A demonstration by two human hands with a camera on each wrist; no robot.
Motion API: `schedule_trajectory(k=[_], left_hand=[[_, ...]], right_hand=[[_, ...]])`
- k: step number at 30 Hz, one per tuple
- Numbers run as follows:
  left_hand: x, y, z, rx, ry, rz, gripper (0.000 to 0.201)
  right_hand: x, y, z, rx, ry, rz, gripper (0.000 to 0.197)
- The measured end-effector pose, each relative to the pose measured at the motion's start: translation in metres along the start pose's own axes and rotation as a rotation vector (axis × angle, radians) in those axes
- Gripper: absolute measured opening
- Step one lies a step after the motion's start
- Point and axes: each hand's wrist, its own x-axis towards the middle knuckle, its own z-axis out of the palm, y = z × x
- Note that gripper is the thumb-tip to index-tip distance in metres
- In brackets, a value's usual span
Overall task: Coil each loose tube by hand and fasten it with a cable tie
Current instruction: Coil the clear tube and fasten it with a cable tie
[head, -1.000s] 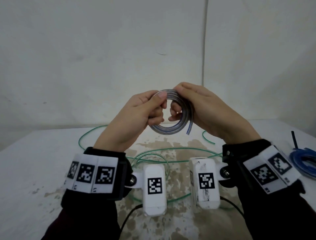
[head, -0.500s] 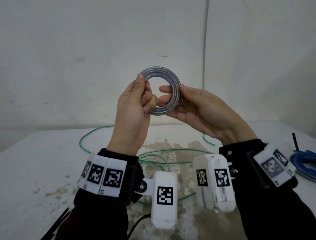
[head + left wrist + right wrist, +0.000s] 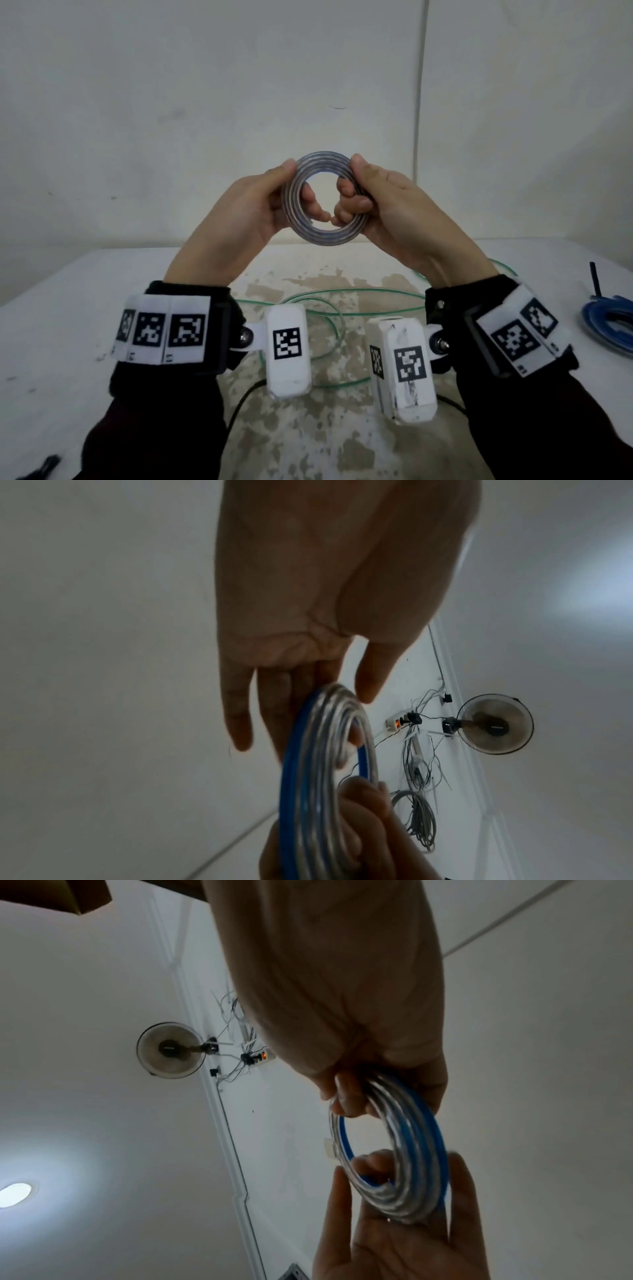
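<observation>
The left hand [image 3: 246,209] is gripping the left side of the coiled clear tube [image 3: 323,236], thumb pressed on its outer rim and curled fingers [image 3: 310,202] hooked through the middle, holding the coil up in the air above the white table [image 3: 68,335]. The right hand [image 3: 394,209] is clasping the coil's right side the same way, its bent fingers tucked through the ring, while a loose green tube [image 3: 342,294] is lying on the table below and a blue coil [image 3: 609,318] is sitting at the far right edge.
</observation>
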Motion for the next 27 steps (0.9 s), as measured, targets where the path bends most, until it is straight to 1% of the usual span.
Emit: schedule_trajectory(k=[3,6,8,10,12,14,15,17,19,21,23,27], left_hand=[[-0.021,0.004,-0.015,0.175,0.100,-0.062,0.043],[-0.047,0.008,-0.036,0.474,0.169,-0.152,0.043],[-0.066,0.010,-0.056,0.614,0.207,-0.178,0.039],[-0.085,0.008,-0.075,0.766,0.224,-0.254,0.032],[-0.106,0.002,-0.094,0.971,0.164,-0.400,0.025],[-0.124,-0.006,-0.109,1.152,0.047,-0.574,0.019],[-0.131,-0.011,-0.115,1.232,-0.008,-0.638,0.016],[-0.143,-0.019,-0.124,1.352,-0.072,-0.721,0.010],[-0.151,-0.026,-0.127,1.417,-0.112,-0.804,0.013],[-0.156,-0.030,-0.129,1.460,-0.170,-0.897,0.023],[-0.159,-0.034,-0.129,1.476,-0.210,-0.955,0.026],[-0.158,-0.036,-0.127,1.519,-0.211,-0.945,0.020]], right_hand=[[-0.003,0.003,0.011,-0.060,-0.064,0.032,0.038],[-0.003,0.014,0.024,-0.076,-0.122,0.075,0.037],[-0.002,0.025,0.037,-0.082,-0.164,0.115,0.037],[-0.002,0.038,0.054,-0.091,-0.209,0.156,0.037],[-0.005,0.049,0.071,-0.116,-0.257,0.197,0.037],[-0.009,0.058,0.088,-0.123,-0.298,0.237,0.038],[-0.012,0.062,0.096,-0.121,-0.314,0.254,0.038],[-0.015,0.066,0.110,-0.132,-0.343,0.280,0.038],[-0.019,0.067,0.123,-0.140,-0.373,0.307,0.038],[-0.023,0.067,0.132,-0.144,-0.402,0.324,0.038],[-0.027,0.068,0.139,-0.160,-0.426,0.328,0.038],[-0.031,0.071,0.144,-0.188,-0.437,0.331,0.038]])
